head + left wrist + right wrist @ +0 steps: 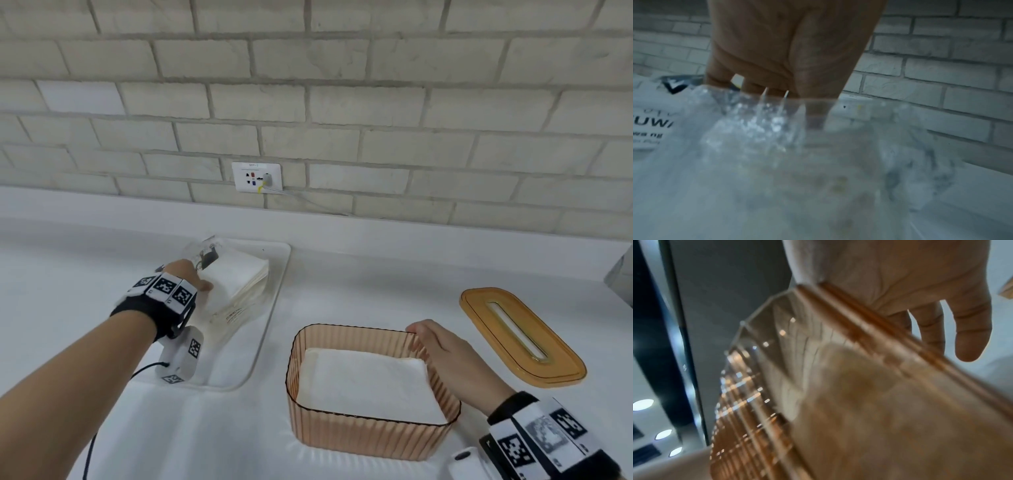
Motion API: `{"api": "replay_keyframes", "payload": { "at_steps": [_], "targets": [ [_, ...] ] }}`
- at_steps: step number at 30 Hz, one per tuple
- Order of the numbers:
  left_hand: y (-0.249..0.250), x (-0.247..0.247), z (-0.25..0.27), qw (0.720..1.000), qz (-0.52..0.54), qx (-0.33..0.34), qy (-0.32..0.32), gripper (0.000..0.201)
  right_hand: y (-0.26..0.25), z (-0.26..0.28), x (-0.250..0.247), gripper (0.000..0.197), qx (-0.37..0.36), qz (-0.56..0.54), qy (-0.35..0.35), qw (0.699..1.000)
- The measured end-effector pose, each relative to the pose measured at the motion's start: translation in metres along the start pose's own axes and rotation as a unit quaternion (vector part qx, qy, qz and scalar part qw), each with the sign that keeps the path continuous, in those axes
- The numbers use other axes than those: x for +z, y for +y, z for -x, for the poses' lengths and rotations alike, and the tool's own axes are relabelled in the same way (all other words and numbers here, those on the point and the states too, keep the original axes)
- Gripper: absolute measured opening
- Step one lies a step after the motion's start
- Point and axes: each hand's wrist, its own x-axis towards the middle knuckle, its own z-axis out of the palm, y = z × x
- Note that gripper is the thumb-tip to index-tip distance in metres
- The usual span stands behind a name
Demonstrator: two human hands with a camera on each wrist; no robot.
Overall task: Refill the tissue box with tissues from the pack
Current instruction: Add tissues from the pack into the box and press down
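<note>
The left hand [191, 274] has its fingers tucked into the crinkly clear plastic pack [233, 294], gripping the film. The right hand [445, 353] curls over the rim of the ribbed amber tissue box [359, 435] — soft white tissues [363, 380] lie just beside its fingertips.

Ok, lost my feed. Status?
Left hand grips tissue pack on tray. Right hand holds tissue box rim; tissues inside. Lid off, aside.
</note>
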Motion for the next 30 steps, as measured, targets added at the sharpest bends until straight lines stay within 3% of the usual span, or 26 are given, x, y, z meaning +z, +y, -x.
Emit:
{"api": "replay_keyframes", "payload": {
  "at_steps": [12,21,26,28,30],
  "targets": [
    [0.009,0.024,0.008,0.989,-0.066,0.024,0.128,0.051,-0.001,0.000,0.002,0.029,0.005,0.024,0.013,1.000],
    [-0.001,-0.011,0.010,0.991,0.134,0.008,0.018,0.043,-0.001,-0.001,0.003,0.028,-0.002,0.038,0.017,0.999],
    [-0.004,-0.059,0.044,0.967,0.233,0.107,0.020,0.025,-0.004,0.001,-0.004,0.025,-0.007,0.028,-0.006,1.000],
    [0.001,-0.079,0.069,0.945,0.285,0.156,0.017,0.013,-0.015,0.002,-0.015,0.020,-0.039,0.028,0.007,0.999],
    [0.010,-0.092,0.096,0.911,0.348,0.218,-0.042,0.008,-0.034,0.002,-0.028,0.030,-0.071,0.011,0.020,0.997]
  ]
}}
